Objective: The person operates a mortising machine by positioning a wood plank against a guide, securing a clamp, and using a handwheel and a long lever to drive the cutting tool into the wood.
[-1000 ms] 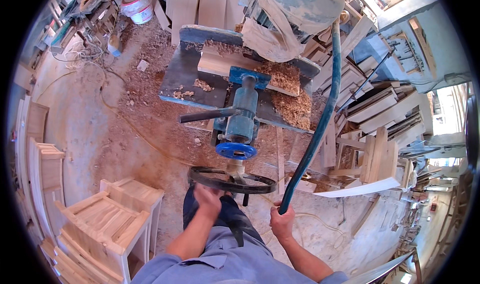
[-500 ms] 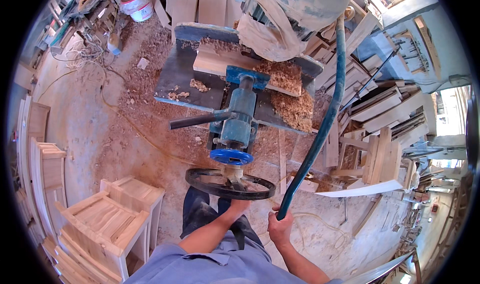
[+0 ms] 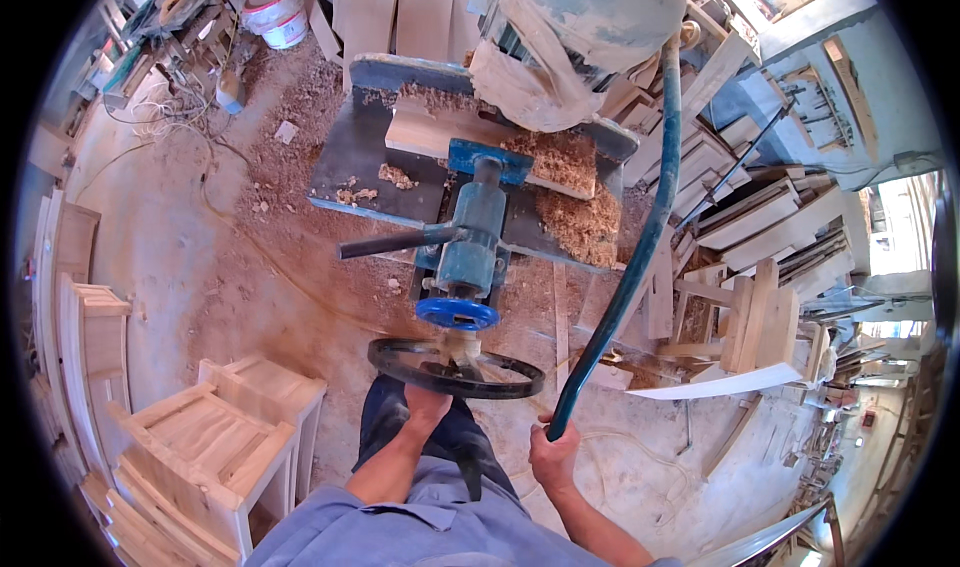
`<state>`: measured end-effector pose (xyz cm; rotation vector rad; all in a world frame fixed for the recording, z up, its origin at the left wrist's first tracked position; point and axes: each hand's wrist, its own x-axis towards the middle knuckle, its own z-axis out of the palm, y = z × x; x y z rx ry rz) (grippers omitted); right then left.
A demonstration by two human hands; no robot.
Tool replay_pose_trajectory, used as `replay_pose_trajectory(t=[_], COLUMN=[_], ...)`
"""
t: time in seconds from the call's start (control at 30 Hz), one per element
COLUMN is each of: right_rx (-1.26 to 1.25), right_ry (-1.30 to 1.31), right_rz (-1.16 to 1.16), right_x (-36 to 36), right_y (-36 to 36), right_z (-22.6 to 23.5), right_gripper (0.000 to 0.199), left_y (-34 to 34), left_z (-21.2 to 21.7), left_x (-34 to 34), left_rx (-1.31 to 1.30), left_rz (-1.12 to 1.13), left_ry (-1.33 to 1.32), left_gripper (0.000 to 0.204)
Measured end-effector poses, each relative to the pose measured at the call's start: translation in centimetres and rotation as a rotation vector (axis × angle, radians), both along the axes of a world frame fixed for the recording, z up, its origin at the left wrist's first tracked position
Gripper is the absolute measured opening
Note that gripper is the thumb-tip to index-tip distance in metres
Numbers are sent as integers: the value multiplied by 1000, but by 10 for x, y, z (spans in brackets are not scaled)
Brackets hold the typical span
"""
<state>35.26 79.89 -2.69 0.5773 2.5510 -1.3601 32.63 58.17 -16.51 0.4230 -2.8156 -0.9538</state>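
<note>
My right hand [image 3: 554,453] is wrapped round the lower end of a long blue-green lever [image 3: 640,257], which runs up beside the motor housing. My left hand [image 3: 428,403] is at the near rim of a black handwheel [image 3: 385,367]; its fingers are partly hidden by the rim and seem closed on it. Above that wheel sits a smaller blue handwheel [image 3: 457,313] on a clamp [image 3: 480,212] with a dark side handle [image 3: 395,242]. The clamp's pad presses against a wooden workpiece [image 3: 418,132] on the machine's dark table [image 3: 350,157]. Wood shavings [image 3: 580,222] heap at its right.
A dust-coated motor housing [image 3: 590,17] overhangs the table. Wooden stool-like frames [image 3: 215,437] stand at the near left. Stacked boards [image 3: 770,227] and a wooden frame [image 3: 760,317] fill the right. A white bucket [image 3: 275,12] stands far left; a cord [image 3: 270,262] crosses the dusty floor.
My left hand has shifted left along the near side of the black handwheel. My right hand and the lever's end have moved slightly left and stay together. The view has shifted slightly.
</note>
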Motion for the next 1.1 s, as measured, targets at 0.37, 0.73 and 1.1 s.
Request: replay_pose_trajectory(t=[0.37,0.73,1.1], right_rx=[-32,-79,-79], right_ry=[-19,-1,19], right_rz=[-15,-25,-27], right_x=[0,-3,-2], right_y=[-1,-2,-14], right_z=[-1,-3,-5], right_gripper=[18,18,16], left_y=[-74,-131,-106], left_z=[52,-34,61], left_x=[-10,-49,-56], left_rx=[1714,1963,1763], left_rz=[894,930,1002], left_ry=[-64,-436,-72], left_gripper=[37,40,20])
